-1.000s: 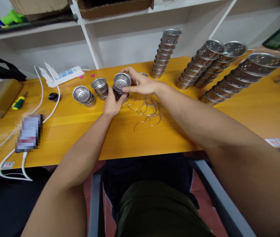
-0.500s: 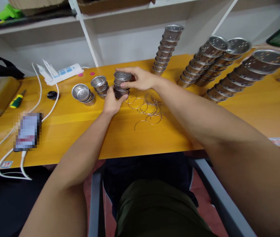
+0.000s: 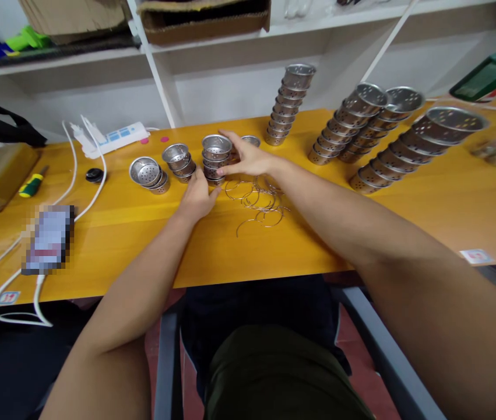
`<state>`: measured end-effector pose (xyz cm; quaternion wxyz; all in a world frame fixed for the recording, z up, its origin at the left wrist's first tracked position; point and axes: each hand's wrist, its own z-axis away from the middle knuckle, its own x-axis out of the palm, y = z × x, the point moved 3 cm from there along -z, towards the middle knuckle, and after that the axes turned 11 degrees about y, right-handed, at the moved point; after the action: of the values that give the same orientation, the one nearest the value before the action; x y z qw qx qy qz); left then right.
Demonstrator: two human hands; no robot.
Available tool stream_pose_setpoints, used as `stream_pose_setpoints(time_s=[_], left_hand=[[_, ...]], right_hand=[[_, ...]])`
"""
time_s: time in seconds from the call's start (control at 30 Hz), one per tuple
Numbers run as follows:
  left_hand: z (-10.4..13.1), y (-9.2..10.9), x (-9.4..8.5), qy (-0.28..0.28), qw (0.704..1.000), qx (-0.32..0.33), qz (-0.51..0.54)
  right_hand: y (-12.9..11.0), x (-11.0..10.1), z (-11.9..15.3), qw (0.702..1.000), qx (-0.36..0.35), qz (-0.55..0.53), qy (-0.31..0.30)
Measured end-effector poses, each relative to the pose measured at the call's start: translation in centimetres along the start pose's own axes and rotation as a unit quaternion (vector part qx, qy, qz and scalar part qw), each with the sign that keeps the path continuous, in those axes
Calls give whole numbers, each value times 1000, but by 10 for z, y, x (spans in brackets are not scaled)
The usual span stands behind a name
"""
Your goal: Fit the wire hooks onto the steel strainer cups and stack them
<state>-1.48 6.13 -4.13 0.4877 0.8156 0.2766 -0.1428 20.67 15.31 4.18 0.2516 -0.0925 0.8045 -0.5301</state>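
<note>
A short stack of perforated metal cups [image 3: 217,148] stands upright on the table between my hands. My left hand [image 3: 197,197] closes round its lower part from the left, thumb in front near the base. From the right, my right hand [image 3: 248,156] grips the upper part, with its thumb on the near side and fingers behind. Part of another metal cup [image 3: 251,140] shows behind the right hand. Left of the held stack are a second short stack [image 3: 176,156] and a tilted third stack [image 3: 145,171]. Loose wire rings [image 3: 261,201] lie tangled just right of my left hand.
Taller cup stacks [image 3: 287,105] stand along the back and right [image 3: 405,151]. To the left are a phone [image 3: 50,239] with white cables, a power strip [image 3: 119,137], a screwdriver [image 3: 32,184] and a black round cap [image 3: 94,175]. White shelving [image 3: 239,73] borders the back.
The view has shifted slightly. My right hand has moved a little down and right from the stack's top, uncovering the rim and a cup behind it. My left hand stays at the base.
</note>
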Motion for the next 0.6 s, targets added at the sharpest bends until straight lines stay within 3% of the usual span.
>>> stream_pose_setpoints(time_s=[0.2, 0.6], left_hand=[[-17, 11, 3, -2, 999, -32, 6], [-20, 0, 11, 38, 999, -39, 1]], right_hand=[[-7, 2, 1, 999, -39, 29, -2], [-9, -1, -8, 996, -49, 67, -16]])
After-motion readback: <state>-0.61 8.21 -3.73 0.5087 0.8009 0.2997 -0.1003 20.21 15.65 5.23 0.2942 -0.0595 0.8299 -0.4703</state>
